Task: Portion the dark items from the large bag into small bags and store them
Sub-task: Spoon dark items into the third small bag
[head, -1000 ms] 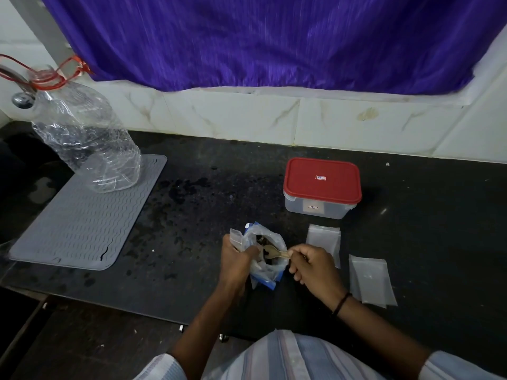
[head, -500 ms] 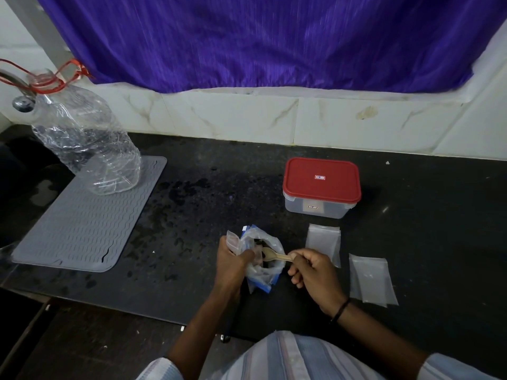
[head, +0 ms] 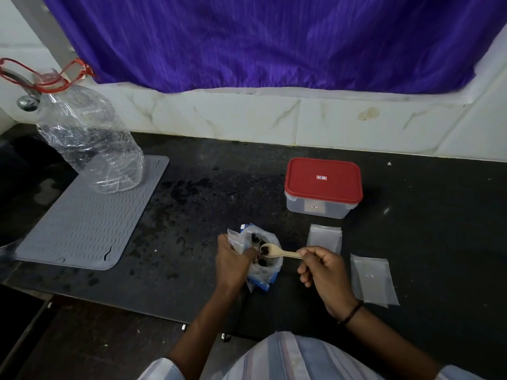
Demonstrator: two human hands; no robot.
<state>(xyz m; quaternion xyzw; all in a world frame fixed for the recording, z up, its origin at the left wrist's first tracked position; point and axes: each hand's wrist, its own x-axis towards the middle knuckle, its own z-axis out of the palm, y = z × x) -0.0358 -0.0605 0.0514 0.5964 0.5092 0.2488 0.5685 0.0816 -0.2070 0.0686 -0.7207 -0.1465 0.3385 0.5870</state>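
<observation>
near the front edge of the dark worktop (head: 192, 283), about midway along it, we see the large bag (head: 264, 266) standing open, clear plastic with blue at its base and dark items (head: 258, 238) inside. our left hand (head: 233, 263) has its fingers curled round the bag's left side and rim, and pinched there with it is a small clear bag (head: 234, 239) whose top sticks up above the knuckles. our right hand (head: 322, 270) is closed around the handle of a pale wooden spoon (head: 277, 251), held just to the right of the bag; the spoon's bowl sits over the bag's mouth with a dark item in it. a dark band circles the right wrist. to the right of the bag, two more empty small bags lie flat on the worktop: one (head: 325, 237) just behind the right hand, the other (head: 373, 281) beside it toward the right. behind these, nearer the back edge, stands a clear container with a red lid (head: 323, 181), closed. on the left part of the worktop a grey ribbed mat (head: 82, 226) carries a large crumpled clear bottle (head: 87, 141) with a red handle, at the mat's back corner. a purple curtain (head: 260, 39) hangs above the pale tiled wall behind the worktop.
</observation>
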